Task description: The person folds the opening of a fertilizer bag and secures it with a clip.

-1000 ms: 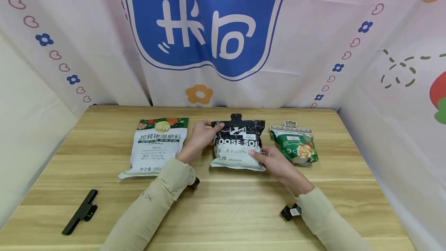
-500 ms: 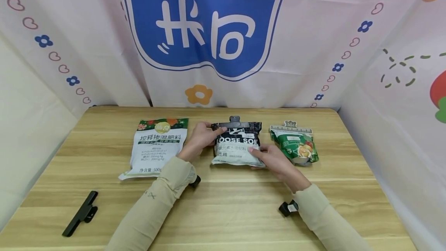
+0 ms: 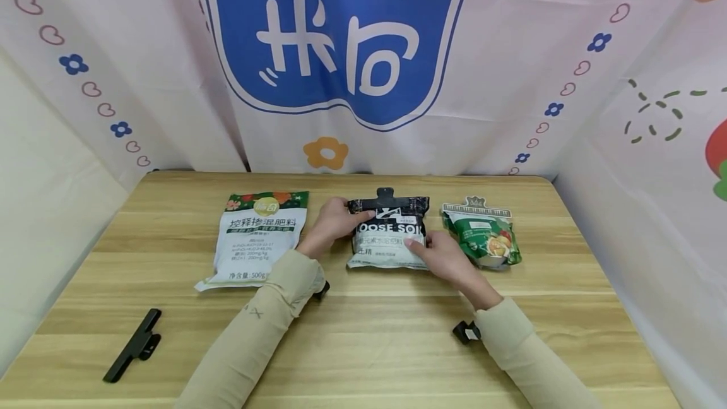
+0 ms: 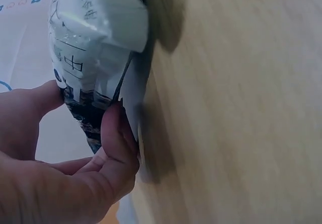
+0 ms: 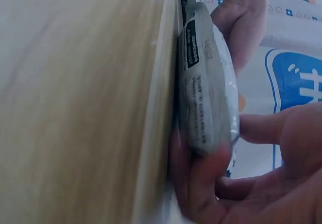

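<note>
The step in hand seems to be handling and placing a black-and-white soil bag (image 3: 392,246), which is near the middle of the desk's (image 3: 369,346) far edge with a black clip (image 3: 389,201) across its top. The left hand (image 3: 334,223) is nearly closed, pinching the bag's upper left side between thumb and fingers; the right hand (image 3: 447,257) is curled round its lower right side, thumb in front and fingers behind. Whether the bag's base touches the desk, I cannot tell. The next move probably calls for both hands to work evenly, so that the soft load doesn't slump and the clipped top stays flat. The bag is glossy, crinkled film, plump in the belly and flattened at its seams. Toward the desk's far left corner lies a larger, flatter white bag (image 3: 258,248) with a smooth, matt look; toward the far right corner is a small, puckered green bag (image 3: 483,242) topped by a pale, crown-shaped clip (image 3: 477,209). A long, straight spare black clip (image 3: 134,346), apparently hard plastic, lies by the desk's left edge, toward the near corner.
</note>
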`<state>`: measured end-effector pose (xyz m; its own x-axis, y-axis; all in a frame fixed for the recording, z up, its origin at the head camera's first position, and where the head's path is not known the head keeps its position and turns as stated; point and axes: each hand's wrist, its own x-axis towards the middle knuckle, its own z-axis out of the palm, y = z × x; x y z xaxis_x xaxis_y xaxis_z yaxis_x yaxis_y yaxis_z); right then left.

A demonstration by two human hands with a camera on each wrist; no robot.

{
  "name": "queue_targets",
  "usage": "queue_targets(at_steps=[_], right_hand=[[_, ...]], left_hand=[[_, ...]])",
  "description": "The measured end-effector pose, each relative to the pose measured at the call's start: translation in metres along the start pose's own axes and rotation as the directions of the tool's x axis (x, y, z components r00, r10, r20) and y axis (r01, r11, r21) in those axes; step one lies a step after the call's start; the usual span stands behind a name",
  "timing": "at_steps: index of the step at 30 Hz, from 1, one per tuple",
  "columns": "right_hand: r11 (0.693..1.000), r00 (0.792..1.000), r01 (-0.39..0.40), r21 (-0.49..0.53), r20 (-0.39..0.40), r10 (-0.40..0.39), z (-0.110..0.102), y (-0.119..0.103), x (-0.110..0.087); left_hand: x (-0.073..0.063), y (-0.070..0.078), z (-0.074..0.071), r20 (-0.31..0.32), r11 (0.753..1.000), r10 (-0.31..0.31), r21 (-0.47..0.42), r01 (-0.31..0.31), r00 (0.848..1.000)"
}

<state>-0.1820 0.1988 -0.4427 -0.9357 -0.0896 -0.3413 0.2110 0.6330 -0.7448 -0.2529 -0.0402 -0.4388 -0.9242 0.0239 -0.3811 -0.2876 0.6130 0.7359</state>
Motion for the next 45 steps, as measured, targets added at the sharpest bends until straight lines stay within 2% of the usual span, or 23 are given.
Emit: queue_targets(at_steps=[4,10,19,39,45], right_hand=[[0.995,1.0,0.028,-0.093,-0.008,-0.029,-0.0022,-0.0029,-0.0035],[0.996,0.999,0.049,-0.072,-0.002,-0.05,-0.0039,-0.0029,-0.0046],[0.999,1.0,0.017,-0.048,0.005,-0.017,-0.005,-0.0004,-0.0013],[1.0,1.0,0.012,-0.021,0.024,-0.011,-0.0052,0.0005,0.0024],[0.999,1.0,0.013,-0.051,0.018,-0.012,-0.0061,0.0014,0.0015]], left_hand=[[-0.0019,0.0022,0.0004,-0.009,0.998,0.034,0.044,-0.034,0.999],[-0.001,0.002,0.0015,-0.023,0.995,0.061,0.086,-0.059,0.998],[0.0032,0.0003,0.0041,-0.042,0.987,0.087,0.141,-0.081,0.995],[0.0031,0.0012,0.0036,-0.049,0.984,0.085,0.158,-0.077,0.995],[0.0011,0.0034,0.0041,-0.05,0.98,0.073,0.186,-0.063,0.996]])
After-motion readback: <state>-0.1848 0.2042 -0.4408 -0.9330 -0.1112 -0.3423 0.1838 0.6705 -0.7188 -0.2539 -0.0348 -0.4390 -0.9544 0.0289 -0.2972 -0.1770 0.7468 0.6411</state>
